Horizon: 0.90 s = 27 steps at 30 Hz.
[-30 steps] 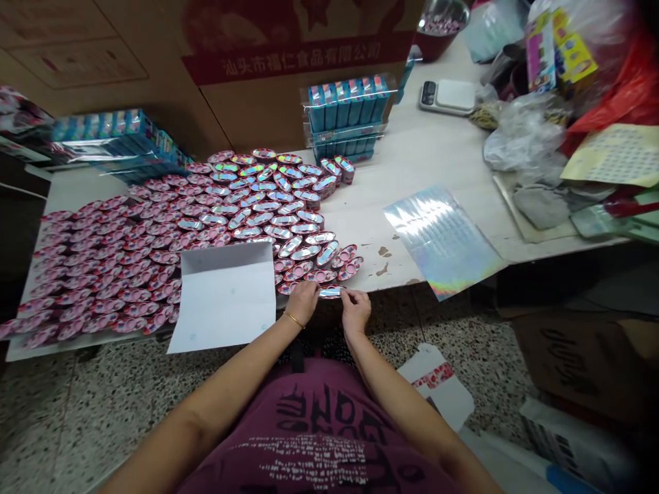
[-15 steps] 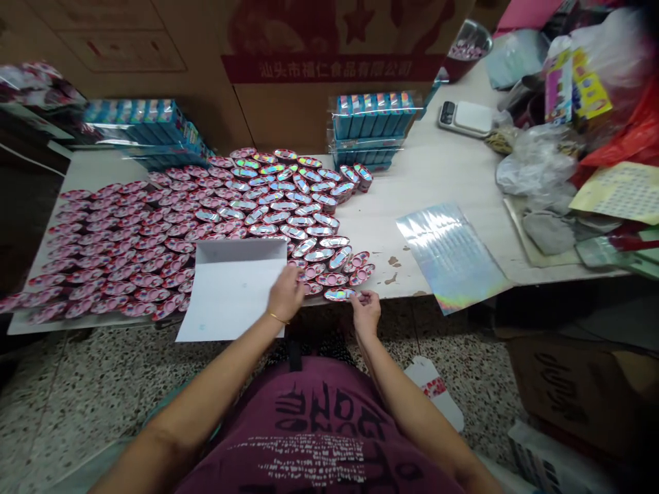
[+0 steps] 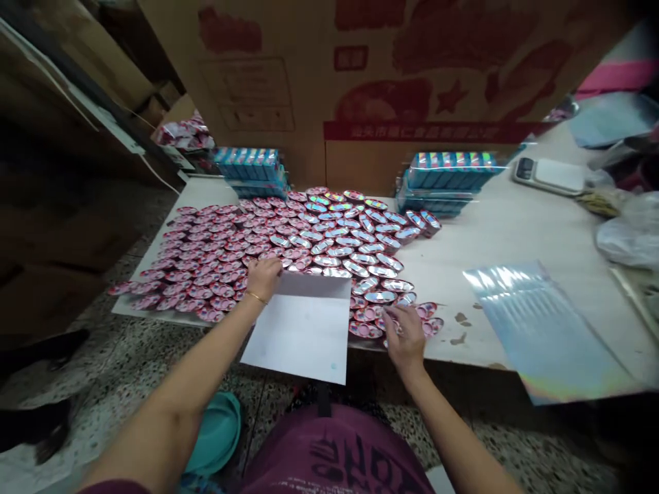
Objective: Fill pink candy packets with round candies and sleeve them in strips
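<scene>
Many small pink oval tins (image 3: 216, 254) cover the left half of a white table (image 3: 494, 247); those toward the middle (image 3: 355, 257) carry shiny holographic stickers. My left hand (image 3: 263, 278) rests closed among the tins at the top left corner of a white sheet (image 3: 303, 329) that hangs over the table's front edge. My right hand (image 3: 404, 336) lies over the tins at the front edge, fingers curled on one of them; what it grips is partly hidden.
A holographic sticker sheet (image 3: 540, 329) lies on the right of the table. Two stacks of blue boxes (image 3: 447, 182) (image 3: 252, 171) stand at the back against large cardboard cartons (image 3: 391, 82). A small scale (image 3: 548, 175) and plastic bags (image 3: 631, 233) sit far right. A teal stool (image 3: 216, 432) is below.
My head turned left and the view shifted. My left hand moved from the front edge up to the sheet's top left corner. My right hand set the stickered tin down among the front tins.
</scene>
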Motion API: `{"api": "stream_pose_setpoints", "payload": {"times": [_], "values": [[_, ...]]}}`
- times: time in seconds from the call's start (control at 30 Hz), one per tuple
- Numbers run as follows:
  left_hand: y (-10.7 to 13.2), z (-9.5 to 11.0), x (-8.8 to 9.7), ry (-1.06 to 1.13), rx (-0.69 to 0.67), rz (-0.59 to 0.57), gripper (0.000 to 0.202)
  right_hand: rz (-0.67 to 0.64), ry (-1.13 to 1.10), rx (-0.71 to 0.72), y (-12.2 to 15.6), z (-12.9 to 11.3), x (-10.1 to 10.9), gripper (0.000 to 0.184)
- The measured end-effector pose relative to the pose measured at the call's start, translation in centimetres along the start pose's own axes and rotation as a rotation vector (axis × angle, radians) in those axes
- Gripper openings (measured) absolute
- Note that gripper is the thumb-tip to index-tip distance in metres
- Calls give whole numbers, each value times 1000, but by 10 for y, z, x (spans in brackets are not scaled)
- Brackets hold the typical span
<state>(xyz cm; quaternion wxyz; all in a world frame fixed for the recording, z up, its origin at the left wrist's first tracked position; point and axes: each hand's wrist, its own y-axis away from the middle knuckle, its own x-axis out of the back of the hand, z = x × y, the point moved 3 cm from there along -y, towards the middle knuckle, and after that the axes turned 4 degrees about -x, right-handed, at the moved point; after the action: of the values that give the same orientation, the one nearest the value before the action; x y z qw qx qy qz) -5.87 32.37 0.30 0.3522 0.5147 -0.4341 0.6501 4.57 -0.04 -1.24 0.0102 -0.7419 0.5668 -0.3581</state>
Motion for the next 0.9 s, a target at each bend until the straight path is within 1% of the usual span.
{"api": "stream_pose_setpoints", "payload": {"times": [0.07,0.13,0.17,0.23,0.3,0.33,0.4,0.43,0.5,0.53,0.57,0.6,0.67,0.7,0.77,0.8,0.9], "values": [[13,7,1,29,-34,67,21,-74,-27,81,-27,-32,-29,21],[26,12,2,64,-51,124,23,-232,15,115,-53,-49,-62,21],[31,12,2,84,-51,149,24,-324,45,95,-63,-51,-76,22],[40,10,2,119,-30,188,26,-504,44,6,-75,-43,-100,25],[46,8,4,132,-6,179,29,-627,-50,-106,-76,-29,-114,21],[49,8,6,128,-8,146,30,-661,-103,-153,-73,-23,-118,16],[52,15,13,109,-72,27,36,-676,-170,-209,-66,-14,-121,6],[53,22,17,106,-135,-46,46,-665,-181,-211,-63,-13,-120,3],[48,42,24,128,-264,-156,68,-611,-182,-147,-57,-15,-116,3],[43,53,25,153,-304,-176,72,-574,-162,-87,-55,-17,-113,6],[36,65,23,181,-316,-176,68,-536,-119,-17,-54,-19,-109,8],[27,75,18,207,-301,-166,56,-502,-50,57,-52,-22,-106,11],[7,91,2,230,-234,-190,24,-459,134,202,-47,-23,-99,19],[-2,97,-8,231,-200,-217,15,-444,223,266,-44,-22,-95,22],[-15,105,-25,233,-155,-277,19,-420,345,373,-37,-18,-90,29],[-20,107,-31,241,-141,-299,21,-407,374,407,-33,-16,-88,31],[-27,112,-38,272,-132,-360,22,-367,353,426,-22,-8,-84,31]]}}
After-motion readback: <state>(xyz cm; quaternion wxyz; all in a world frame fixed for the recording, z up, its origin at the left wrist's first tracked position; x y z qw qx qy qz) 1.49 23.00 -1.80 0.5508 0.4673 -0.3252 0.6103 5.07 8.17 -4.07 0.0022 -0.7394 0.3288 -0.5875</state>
